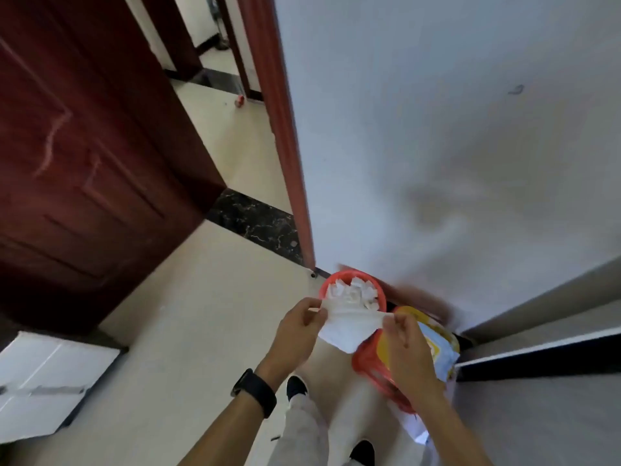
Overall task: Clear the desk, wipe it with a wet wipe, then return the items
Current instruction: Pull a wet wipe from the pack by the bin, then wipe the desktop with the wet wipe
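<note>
White wet wipe [346,326] stretched between both hands.
Left hand [299,327] grip pinches its left corner, right hand [408,348] grip pinches the right edge, fingers closed on it. Wipe hangs above the cream tile floor [188,317], just in front of a round red plastic bin [356,273] full of crumpled white tissue; dark red wooden door [84,163] stands left.

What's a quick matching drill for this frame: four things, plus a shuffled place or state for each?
1 wipe
2 red bin
3 black watch
4 door

A open, left of view
B holds crumpled white paper
C pinched between left hand and right hand
D on the left wrist

Pairs: 1-C, 2-B, 3-D, 4-A
</note>
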A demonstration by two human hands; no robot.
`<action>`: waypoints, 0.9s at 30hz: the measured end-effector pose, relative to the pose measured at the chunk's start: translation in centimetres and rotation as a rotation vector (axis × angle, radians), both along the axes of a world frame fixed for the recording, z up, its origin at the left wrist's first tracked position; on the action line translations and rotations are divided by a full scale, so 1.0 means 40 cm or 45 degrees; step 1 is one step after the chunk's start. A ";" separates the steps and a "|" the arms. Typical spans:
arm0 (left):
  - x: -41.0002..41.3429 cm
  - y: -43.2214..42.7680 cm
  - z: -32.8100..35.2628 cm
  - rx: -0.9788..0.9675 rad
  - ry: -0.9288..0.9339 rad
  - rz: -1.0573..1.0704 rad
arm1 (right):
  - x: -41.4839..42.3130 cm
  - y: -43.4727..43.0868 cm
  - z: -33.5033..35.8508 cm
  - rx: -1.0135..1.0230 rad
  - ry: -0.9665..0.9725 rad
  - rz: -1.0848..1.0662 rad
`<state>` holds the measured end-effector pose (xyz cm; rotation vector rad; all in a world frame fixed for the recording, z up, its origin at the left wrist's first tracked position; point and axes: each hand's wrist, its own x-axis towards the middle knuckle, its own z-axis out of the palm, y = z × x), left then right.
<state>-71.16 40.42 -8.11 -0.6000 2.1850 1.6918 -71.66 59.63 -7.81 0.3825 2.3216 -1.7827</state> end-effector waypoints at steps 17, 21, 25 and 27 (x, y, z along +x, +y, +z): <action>0.792 -0.786 0.215 0.436 0.295 0.993 | 0.349 -0.988 0.209 -0.188 -0.035 1.251; 1.037 -0.972 0.223 0.021 0.126 1.010 | 0.543 -1.238 0.200 -0.112 0.068 1.701; 1.242 -1.134 0.226 -0.466 -0.028 1.164 | 0.718 -1.441 0.193 0.080 0.413 1.949; 1.334 -1.196 0.236 -0.648 -0.051 1.250 | 0.788 -1.532 0.199 0.111 0.599 1.984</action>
